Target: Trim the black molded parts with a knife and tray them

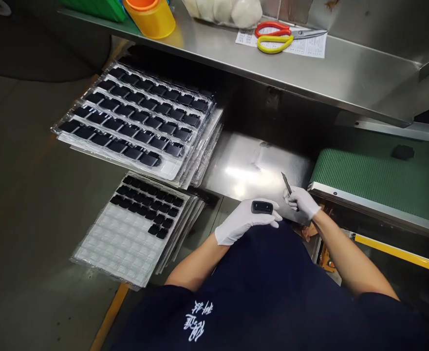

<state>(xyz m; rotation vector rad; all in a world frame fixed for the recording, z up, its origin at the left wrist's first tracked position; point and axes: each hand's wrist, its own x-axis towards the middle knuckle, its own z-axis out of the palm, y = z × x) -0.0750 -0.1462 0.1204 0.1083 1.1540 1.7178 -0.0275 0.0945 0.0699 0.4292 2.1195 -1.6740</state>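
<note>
My left hand [245,220], in a white glove, is closed round a small black rounded part [262,207], whose face is turned up. To its right, my right hand [301,203], also gloved, grips a slim knife [286,183] with its blade pointing up and away from me. The knife and the black part are apart. Both hands are just in front of my body, near the front edge of a shiny metal surface [251,165].
Stacked trays of black parts [126,117] stand at the left, with a smaller, partly filled tray stack [137,229] nearer. A green conveyor belt [378,180] at the right carries a dark part [403,152]. Scissors [274,38] and an orange-yellow container [154,19] lie on the raised metal shelf [345,73].
</note>
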